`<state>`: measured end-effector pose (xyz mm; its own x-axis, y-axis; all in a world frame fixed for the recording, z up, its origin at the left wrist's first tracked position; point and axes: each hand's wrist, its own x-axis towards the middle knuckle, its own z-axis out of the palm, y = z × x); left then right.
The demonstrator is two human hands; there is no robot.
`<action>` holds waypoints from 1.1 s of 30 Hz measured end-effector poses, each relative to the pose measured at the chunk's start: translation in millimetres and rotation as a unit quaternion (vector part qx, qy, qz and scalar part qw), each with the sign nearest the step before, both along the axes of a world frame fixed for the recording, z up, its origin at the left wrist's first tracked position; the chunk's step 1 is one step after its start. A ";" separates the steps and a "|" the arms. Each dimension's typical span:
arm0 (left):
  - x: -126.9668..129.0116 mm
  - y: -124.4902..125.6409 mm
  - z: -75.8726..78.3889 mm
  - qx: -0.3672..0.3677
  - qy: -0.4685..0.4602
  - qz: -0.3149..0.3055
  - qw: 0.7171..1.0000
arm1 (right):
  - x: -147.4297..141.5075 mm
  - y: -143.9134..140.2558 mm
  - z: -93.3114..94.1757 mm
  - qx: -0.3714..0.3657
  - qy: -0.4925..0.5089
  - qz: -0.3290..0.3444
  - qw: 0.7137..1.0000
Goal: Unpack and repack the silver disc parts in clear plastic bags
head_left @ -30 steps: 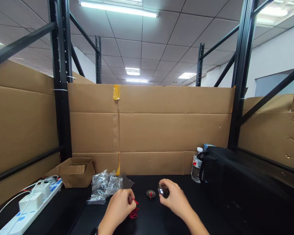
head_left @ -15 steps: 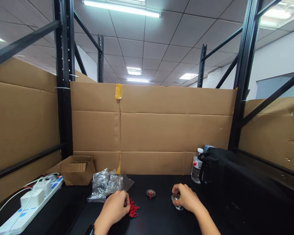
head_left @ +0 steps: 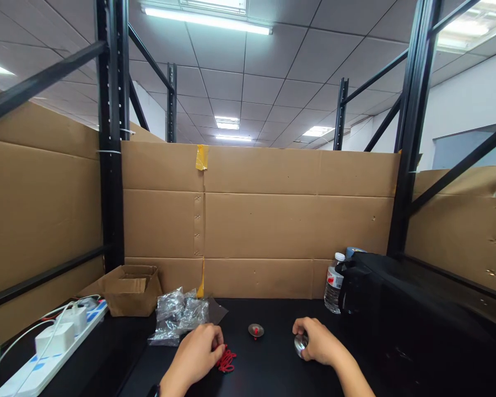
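Note:
My left hand (head_left: pixel 198 353) rests on the black table with its fingers closed on a bundle of red string (head_left: pixel 225 360) that spills out to its right. My right hand (head_left: pixel 317 345) sits low on the table to the right, fingers wrapped around a small shiny metal piece (head_left: pixel 300 343). Between the two hands, a little farther back, a small round metal disc (head_left: pixel 255 330) with a red dot at its middle lies alone on the table.
Crinkled clear plastic bags (head_left: pixel 177 314) and an open cardboard box (head_left: pixel 128 289) lie back left. A white power strip (head_left: pixel 45 353) with plugs runs along the left edge. A water bottle (head_left: pixel 333 284) and a black bag (head_left: pixel 376 292) stand on the right. Cardboard walls (head_left: pixel 273 220) enclose the table.
My right hand moved from near the disc out to the right and down onto the table, still holding the metal piece. My left hand stayed on the red string.

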<state>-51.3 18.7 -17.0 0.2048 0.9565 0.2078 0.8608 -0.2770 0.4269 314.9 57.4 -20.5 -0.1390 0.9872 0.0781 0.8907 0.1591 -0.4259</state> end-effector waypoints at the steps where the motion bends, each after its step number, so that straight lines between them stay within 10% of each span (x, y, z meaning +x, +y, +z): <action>1: 0.5 -0.2 0.2 0.000 -0.001 -0.002 1.000 | -0.7 -0.7 -0.2 -0.003 -0.007 -0.005 1.000; 17: 17.5 -6.0 8.1 0.031 -0.049 -0.077 0.995 | -98.5 -27.3 -10.3 0.027 0.056 0.202 0.977; 28: 39.7 -17.6 12.8 0.047 -0.076 -0.159 0.983 | -95.1 -26.5 -6.2 0.083 -0.012 0.184 0.979; 33: 38.4 -9.2 4.6 0.068 -0.121 -0.134 0.981 | -90.8 -18.8 -4.2 0.069 0.229 0.188 0.953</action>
